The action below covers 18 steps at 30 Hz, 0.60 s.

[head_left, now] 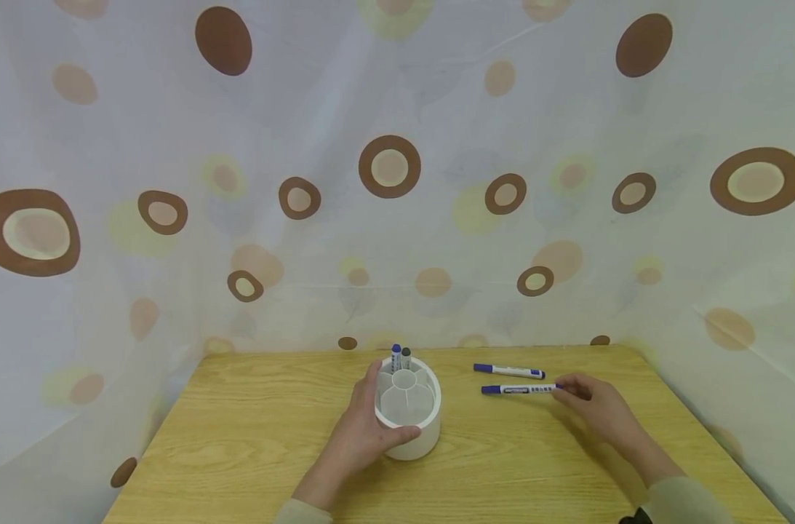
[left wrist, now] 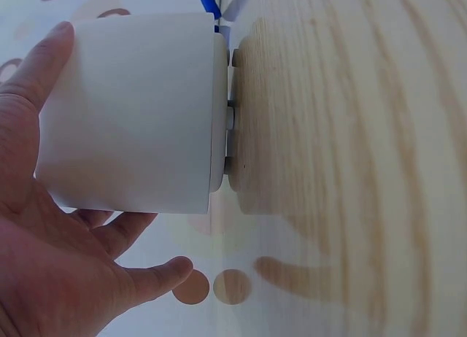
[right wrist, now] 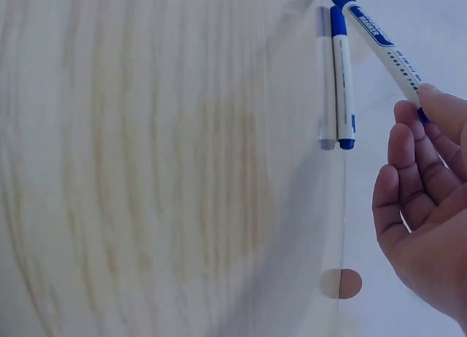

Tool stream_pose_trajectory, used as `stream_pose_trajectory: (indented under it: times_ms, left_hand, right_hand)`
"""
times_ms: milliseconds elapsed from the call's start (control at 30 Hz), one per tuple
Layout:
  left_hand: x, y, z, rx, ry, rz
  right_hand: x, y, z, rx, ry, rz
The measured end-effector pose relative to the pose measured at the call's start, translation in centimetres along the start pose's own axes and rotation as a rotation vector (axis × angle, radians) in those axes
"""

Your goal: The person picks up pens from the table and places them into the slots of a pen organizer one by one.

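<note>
The right grip (head_left: 596, 407) pinches one end of a marker (head_left: 526, 389) between thumb and fingertips, and the marker points away from it to the left, blue cap foremost. In the right wrist view the marker seems tilted, its pinched end raised; whether the cap touches the worktop (head_left: 240, 437) I cannot tell. The left grip (head_left: 361, 435) clasps the holder (head_left: 426, 440), thumb along the near rim and fingers round the far left side. The holder stands upright on the worktop, to the left of the right grip and well apart from it.

The step in hand looks like taking up the marker while the holder is steadied. Raising it from this hold calls for a firm pinch, since nearly its whole length juts out past the fingertips and could swing.

Just beyond the held marker lies a second marker (head_left: 510, 372), close enough to be nudged. Inside the holder, beyond the left thumb, a blue-capped pen (head_left: 396, 359) and a dark-capped pen (head_left: 406, 358) stand side by side at the far edge, taking up room there. The left thumb also lies over part of the near rim. Behind both grips hangs a patterned cloth (head_left: 332, 247).
</note>
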<state>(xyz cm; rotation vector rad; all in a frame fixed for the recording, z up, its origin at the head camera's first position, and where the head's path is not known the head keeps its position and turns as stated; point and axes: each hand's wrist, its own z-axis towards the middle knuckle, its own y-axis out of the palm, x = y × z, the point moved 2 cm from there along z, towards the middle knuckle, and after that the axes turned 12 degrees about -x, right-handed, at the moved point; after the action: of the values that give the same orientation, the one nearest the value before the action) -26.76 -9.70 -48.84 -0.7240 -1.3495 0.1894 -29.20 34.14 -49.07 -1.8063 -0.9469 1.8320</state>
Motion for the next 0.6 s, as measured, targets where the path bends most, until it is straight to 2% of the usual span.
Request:
stream_pose_trajectory:
  times_ms: [167,400,600]
  left_hand:
    - [-0.1,0.0,0.0,0.001,0.002,0.002]
    - [0.0,0.0,0.0,-0.004,-0.006,-0.009]
    - [0.0,0.0,0.0,-0.001,0.002,-0.006]
  right_hand:
    - [-1.0,0.1,-0.3,0.019,-0.002,0.029]
    - [-3.3,0.0,-0.6,0.044,-0.060,0.072]
    - [-5.6,-0.4,-0.6,0.086,-0.111,0.054]
